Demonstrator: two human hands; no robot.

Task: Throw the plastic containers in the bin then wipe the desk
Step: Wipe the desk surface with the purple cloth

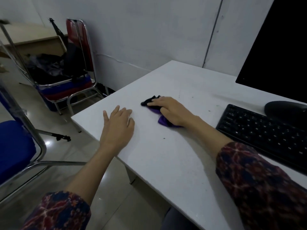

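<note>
1. Blue chair seat (15,146) with chrome frame at far left, on the tiled floor (66,151).
2. Stacked red and blue chairs (73,67) further back against the wall, dark bags or clothing piled on the seat; contents too dim to name.
3. Left hand (118,123) flat on the white worktop (174,163) near its left corner, palm down, fingers straight and slightly spread, gripping nothing.
4. Purple and black cloth (161,120) on the worktop just right of the left hand, well apart from the front edge.
5. Right hand (169,110) pressed down on top of the cloth, fingers stretched forward over its black end, thumb lying along the purple part; grip flat rather than pinching, though curl under the palm cannot be told.
6. Small dark specks scattered on the worktop around and beyond the cloth.
7. Patterned red and navy sleeves (259,183) on both forearms, pushed back from the wrists.
8. Black keyboard (265,133) at right, black mouse (285,108) just behind it.
9. Dark monitor (279,50) at far right, screen off.
10. No plastic containers or bin in view.
</note>
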